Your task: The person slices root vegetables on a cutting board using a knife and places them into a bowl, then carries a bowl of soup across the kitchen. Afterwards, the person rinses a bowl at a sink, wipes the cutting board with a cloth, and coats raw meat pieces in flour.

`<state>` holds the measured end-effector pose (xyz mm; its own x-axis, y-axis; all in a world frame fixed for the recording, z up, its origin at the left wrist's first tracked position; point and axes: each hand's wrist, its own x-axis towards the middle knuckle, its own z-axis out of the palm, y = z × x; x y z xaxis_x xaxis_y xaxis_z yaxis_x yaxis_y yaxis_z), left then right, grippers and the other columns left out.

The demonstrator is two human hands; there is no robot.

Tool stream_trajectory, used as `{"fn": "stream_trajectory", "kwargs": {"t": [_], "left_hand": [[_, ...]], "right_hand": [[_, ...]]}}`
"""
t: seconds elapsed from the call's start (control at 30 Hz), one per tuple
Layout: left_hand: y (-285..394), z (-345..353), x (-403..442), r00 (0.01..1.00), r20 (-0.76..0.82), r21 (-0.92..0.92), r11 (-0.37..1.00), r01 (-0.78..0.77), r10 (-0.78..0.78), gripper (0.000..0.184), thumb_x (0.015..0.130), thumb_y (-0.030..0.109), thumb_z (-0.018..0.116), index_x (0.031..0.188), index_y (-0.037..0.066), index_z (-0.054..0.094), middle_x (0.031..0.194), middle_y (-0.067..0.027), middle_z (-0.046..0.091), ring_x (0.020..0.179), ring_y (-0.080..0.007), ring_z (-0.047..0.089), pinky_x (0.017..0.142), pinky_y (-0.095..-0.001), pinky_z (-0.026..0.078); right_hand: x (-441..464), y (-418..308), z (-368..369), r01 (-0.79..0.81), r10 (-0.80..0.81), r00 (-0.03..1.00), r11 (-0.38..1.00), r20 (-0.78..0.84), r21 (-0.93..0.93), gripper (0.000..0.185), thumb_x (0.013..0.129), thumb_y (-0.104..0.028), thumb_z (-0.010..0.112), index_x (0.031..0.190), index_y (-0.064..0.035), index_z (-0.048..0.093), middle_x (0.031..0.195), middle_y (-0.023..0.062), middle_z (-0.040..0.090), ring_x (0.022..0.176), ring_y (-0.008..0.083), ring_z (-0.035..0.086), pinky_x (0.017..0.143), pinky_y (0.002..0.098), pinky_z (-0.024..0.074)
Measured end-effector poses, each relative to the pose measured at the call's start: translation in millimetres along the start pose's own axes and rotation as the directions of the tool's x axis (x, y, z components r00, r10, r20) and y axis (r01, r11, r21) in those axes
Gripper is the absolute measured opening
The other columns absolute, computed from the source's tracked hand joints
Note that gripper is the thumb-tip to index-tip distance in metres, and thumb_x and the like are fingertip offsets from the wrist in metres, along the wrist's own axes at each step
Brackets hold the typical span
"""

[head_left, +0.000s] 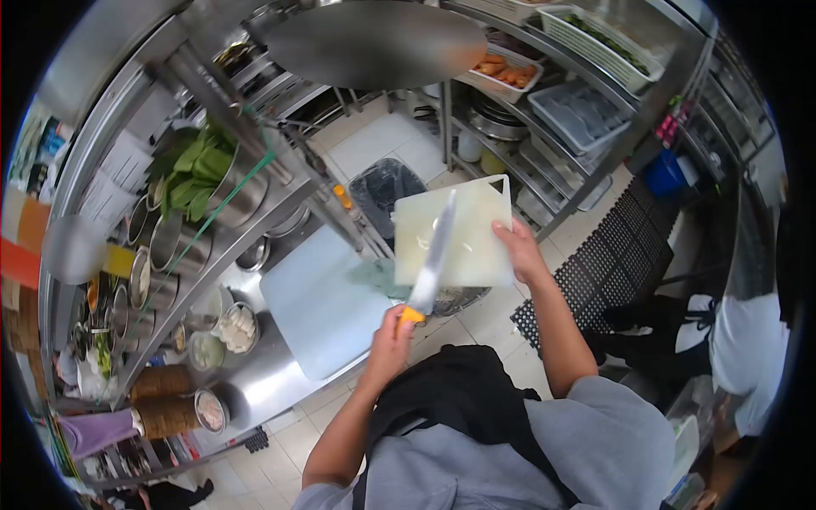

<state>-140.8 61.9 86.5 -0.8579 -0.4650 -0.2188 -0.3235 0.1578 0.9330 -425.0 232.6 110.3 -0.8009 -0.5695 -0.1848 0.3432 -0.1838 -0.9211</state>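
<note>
My left hand (389, 344) is closed round the yellow handle of a kitchen knife (435, 255), its blade pointing away from me across the board. In my right hand (520, 251) is the right edge of a white cutting board (484, 263), gripped between thumb and fingers and lifted off the counter. A few small pale scraps cling to the board's face. Whether the blade touches the board, I cannot tell. Beneath the board, part of a container with food scraps (459, 299) shows. A bin with a dark liner (382, 183) stands beyond it.
On the steel counter (263, 365) to my left lies a large pale cutting board (319, 297), with a greenish cloth or bag (374, 276) at its edge. Bowls of white pieces (239, 330) stand nearby. Shelving (552, 217) rises ahead right. Another person (748, 331) stands at right.
</note>
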Motion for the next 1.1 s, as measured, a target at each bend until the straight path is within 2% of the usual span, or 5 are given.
{"fn": "stream_trajectory", "kwargs": {"t": [0.13,0.37,0.47,0.7,1.1], "left_hand": [[-30.1,65.7,41.9,0.986,0.158,-0.127,0.991,-0.027,0.047,0.039,0.105,0.027,0.051,0.136,0.003,0.048,0.09,-0.0119,0.067,0.079,-0.0187,0.066,0.074,-0.0339,0.052],[-93.0,77.8,122.5,0.971,-0.053,0.257,0.936,0.241,-0.235,0.032,0.102,0.023,0.052,0.126,0.003,0.049,0.107,-0.027,0.068,0.097,-0.0495,0.065,0.08,-0.0552,0.05],[-37.9,45.4,87.6,0.996,-0.081,0.526,0.848,0.066,-0.027,0.033,0.101,0.024,0.055,0.128,0.008,0.05,0.106,-0.0251,0.069,0.093,-0.0467,0.067,0.079,-0.0555,0.051],[-33.9,-55.2,-12.6,0.921,-0.288,0.613,0.79,-0.032,0.261,0.037,0.095,0.016,0.062,0.131,0.015,0.055,0.096,-0.0132,0.064,0.087,-0.038,0.065,0.074,-0.0452,0.053],[-88.8,-143.5,-106.7,0.715,-0.682,0.536,0.772,0.341,0.157,0.042,0.093,0.014,0.064,0.135,0.019,0.058,0.102,-0.013,0.064,0.091,-0.0356,0.064,0.077,-0.0446,0.052]], "right_hand": [[5.7,1.6,-6.2,0.112,-0.243,0.936,0.891,-0.255,-0.44,0.032,0.096,-0.019,0.06,0.119,0.0026,0.064,0.102,0.0141,0.073,0.096,0.02,0.068,0.085,0.0364,0.0519],[-14.2,-14.9,-54.7,0.163,-0.46,0.857,0.67,-0.233,-0.724,0.03,0.097,-0.021,0.058,0.116,0.0014,0.065,0.106,0.0228,0.071,0.098,0.0356,0.069,0.086,0.04,0.0514],[-16.6,-8.8,-87.4,0.068,-0.613,0.766,0.377,-0.193,-0.924,0.031,0.098,-0.024,0.058,0.112,0.0034,0.065,0.1,0.0237,0.071,0.095,0.0364,0.069,0.084,0.0423,0.0514],[-49.0,-7.1,-80.4,-0.019,0.004,0.995,0.989,-0.101,-0.146,0.031,0.1,-0.014,0.059,0.126,0.0017,0.061,0.116,0.0095,0.07,0.1,0.0182,0.066,0.089,0.032,0.0529],[34.6,220.6,202.4,-0.516,0.533,0.703,0.838,0.471,-0.178,0.033,0.098,-0.016,0.065,0.128,-0.0028,0.061,0.114,0.0068,0.069,0.099,0.017,0.067,0.087,0.0322,0.0561]]}}
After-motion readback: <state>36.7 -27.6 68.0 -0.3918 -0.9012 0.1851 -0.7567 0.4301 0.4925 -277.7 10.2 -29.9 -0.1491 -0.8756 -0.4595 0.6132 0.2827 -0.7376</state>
